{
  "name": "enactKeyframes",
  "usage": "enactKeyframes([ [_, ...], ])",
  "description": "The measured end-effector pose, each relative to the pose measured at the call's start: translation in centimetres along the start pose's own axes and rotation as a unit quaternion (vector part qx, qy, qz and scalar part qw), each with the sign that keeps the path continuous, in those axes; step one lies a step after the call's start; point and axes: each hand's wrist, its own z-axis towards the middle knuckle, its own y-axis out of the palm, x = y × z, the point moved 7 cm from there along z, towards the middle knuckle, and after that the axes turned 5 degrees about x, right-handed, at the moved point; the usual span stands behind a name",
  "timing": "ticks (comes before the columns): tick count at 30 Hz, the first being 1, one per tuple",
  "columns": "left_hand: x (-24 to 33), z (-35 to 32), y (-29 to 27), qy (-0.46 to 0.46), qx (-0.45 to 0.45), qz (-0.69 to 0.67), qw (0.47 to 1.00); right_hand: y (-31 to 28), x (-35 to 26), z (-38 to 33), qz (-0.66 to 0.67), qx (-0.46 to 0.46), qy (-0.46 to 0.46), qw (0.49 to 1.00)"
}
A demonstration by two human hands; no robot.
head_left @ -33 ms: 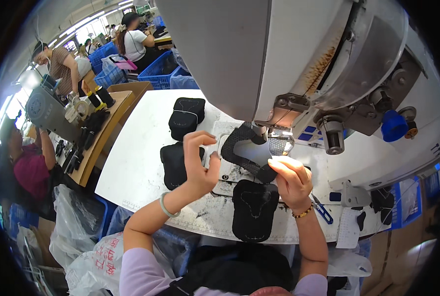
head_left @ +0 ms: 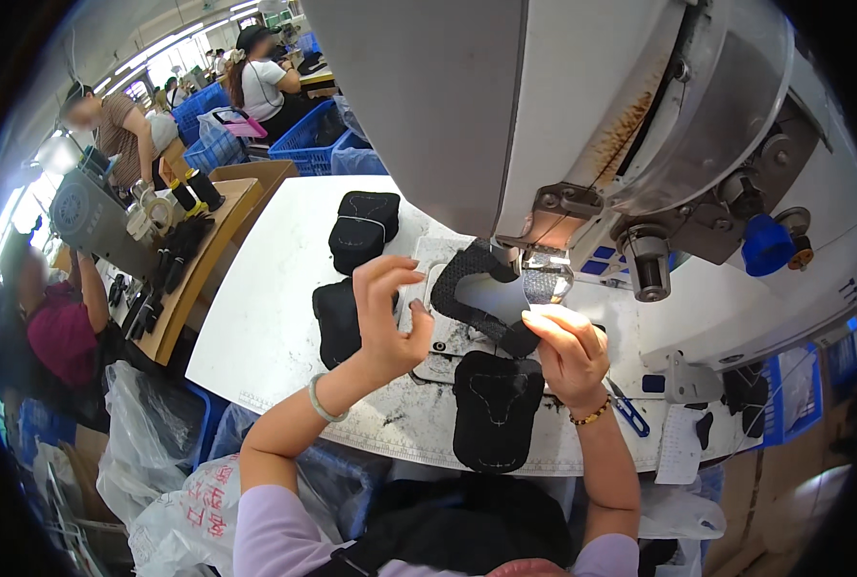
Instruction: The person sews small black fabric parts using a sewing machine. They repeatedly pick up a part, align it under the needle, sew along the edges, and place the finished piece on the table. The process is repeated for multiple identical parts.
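A curved black fabric piece (head_left: 467, 310), shaped like a horseshoe, lies under the head of a sewing machine (head_left: 551, 207). My right hand (head_left: 571, 358) pinches its near right end between thumb and fingers. To the left of the piece my left hand (head_left: 390, 313) is raised with curled fingers apart from the thumb, holding nothing. Behind that hand is a stack of black fabric pieces (head_left: 337, 322), partly hidden by it. Another black stack (head_left: 363, 231) sits farther back. Closest to me, a black stack with pale stitched lines (head_left: 496, 412) rests by the table's front edge.
The white table (head_left: 255, 327) carries a blue-handled cutter (head_left: 630, 415) near my right wrist. The machine's large body overhangs the far right. Plastic bags (head_left: 193, 510) and a blue crate hang low at left. Co-workers sit and stand by other tables in the back left.
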Motion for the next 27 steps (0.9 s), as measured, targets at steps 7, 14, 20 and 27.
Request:
enactKeyframes([
  [7, 3.0, -0.6, 2.4, 0.241, -0.121, 0.118, 0.956, -0.1, -0.1, 0.4, 0.005, -0.012, -0.003, 1.000],
  [14, 3.5, 0.1, 2.5, 0.232, -0.098, 0.085, 0.964, -0.2, 0.2, 0.3, 0.015, -0.009, 0.004, 1.000],
  [20, 5.1, 1.2, 3.2, 0.264, -0.158, 0.037, 0.951, -0.2, 0.2, 0.3, 0.019, -0.006, 0.008, 1.000],
  [27, 6.3, 1.6, 3.8, 0.281, -0.182, 0.006, 0.942, -0.9, -0.5, 0.6, -0.082, -0.013, -0.048, 0.995],
])
